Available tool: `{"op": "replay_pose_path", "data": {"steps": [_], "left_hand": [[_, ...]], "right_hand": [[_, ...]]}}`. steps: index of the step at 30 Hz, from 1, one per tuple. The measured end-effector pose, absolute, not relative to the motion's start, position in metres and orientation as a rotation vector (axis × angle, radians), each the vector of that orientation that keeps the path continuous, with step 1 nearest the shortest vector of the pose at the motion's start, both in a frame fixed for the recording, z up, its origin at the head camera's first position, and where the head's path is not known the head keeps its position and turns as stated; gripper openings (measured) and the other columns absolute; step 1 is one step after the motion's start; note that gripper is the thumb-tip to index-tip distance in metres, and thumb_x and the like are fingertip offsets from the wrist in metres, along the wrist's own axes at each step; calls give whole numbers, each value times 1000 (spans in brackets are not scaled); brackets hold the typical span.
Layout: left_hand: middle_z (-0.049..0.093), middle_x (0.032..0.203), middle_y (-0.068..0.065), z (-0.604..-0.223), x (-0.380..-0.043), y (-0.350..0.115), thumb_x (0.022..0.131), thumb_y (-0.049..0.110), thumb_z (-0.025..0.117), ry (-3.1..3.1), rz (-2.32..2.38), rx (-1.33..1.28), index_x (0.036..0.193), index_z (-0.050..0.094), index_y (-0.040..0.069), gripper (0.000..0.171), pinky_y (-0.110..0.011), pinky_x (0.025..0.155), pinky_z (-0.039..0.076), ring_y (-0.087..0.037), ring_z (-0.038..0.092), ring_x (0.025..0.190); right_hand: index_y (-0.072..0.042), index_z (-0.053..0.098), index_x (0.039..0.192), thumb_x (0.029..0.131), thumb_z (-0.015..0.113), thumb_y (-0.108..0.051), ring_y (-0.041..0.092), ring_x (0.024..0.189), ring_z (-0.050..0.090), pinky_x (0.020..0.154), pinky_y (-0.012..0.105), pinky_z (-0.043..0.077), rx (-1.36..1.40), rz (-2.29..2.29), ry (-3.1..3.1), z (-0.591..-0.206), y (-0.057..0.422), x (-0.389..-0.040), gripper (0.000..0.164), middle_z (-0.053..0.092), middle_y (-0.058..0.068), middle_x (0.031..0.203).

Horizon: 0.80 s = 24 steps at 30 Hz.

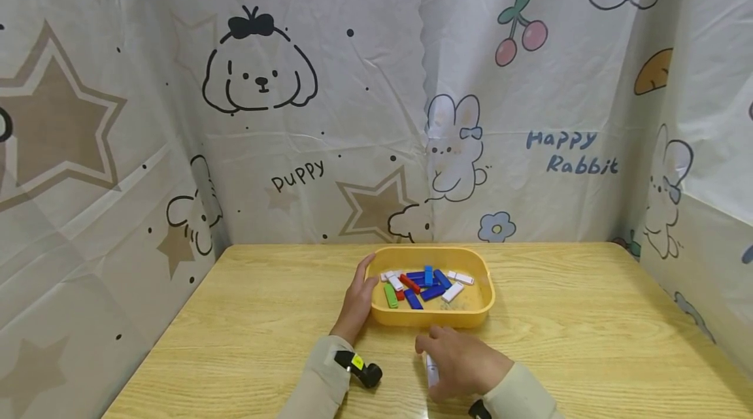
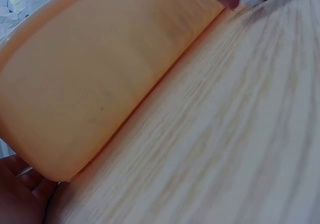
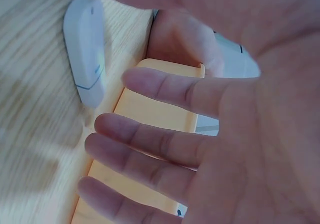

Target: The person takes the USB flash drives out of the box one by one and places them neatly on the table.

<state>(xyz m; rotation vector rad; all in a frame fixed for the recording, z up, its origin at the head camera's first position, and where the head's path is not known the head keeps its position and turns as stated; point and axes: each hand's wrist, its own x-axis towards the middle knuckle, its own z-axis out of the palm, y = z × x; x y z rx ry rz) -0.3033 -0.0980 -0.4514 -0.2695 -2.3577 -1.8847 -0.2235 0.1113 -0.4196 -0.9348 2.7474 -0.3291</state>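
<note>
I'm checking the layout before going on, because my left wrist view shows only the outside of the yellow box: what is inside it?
Observer: The head view shows the yellow box holding several small sticks, in blue, white, red and green.
Operator: At my top edge I see fingers by something white. Is the right hand gripping it?
Observer: No. In the right wrist view, the right hand has its fingers extended, and the white stick lies on the wooden table, not held.
</note>
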Motion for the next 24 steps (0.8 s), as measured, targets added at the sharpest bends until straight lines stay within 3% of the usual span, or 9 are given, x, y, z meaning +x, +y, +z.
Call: {"op": "replay_pose_path", "data": {"steps": [12, 17, 24], "left_hand": [[24, 157, -14, -465, -317, -101, 94, 6, 35, -2331, -1954, -295, 152, 26, 11, 59, -55, 112, 17, -36, 21, 143], [20, 159, -9, -485, -332, -104, 92, 4, 33, -2294, -2008, -286, 153, 23, 17, 63, -56, 113, 10, -32, 16, 145], [22, 158, -2, -491, -332, -103, 90, 6, 33, -2280, -1994, -299, 153, 25, 22, 65, -53, 114, 10, -25, 16, 145]], "right_hand": [[-21, 61, 111, 71, 77, -33, 7, 81, 49, 77, 30, 48, -989, -416, 2755, -408, 113, -225, 45, 56, -6, 100], [-18, 63, 110, 77, 73, -33, 9, 89, 53, 82, 33, 49, -1032, -538, 2725, -401, 116, -229, 38, 59, -3, 106], [-20, 65, 109, 83, 69, -36, 12, 94, 56, 83, 33, 49, -1139, -650, 2761, -400, 122, -232, 31, 61, -4, 106]]}}
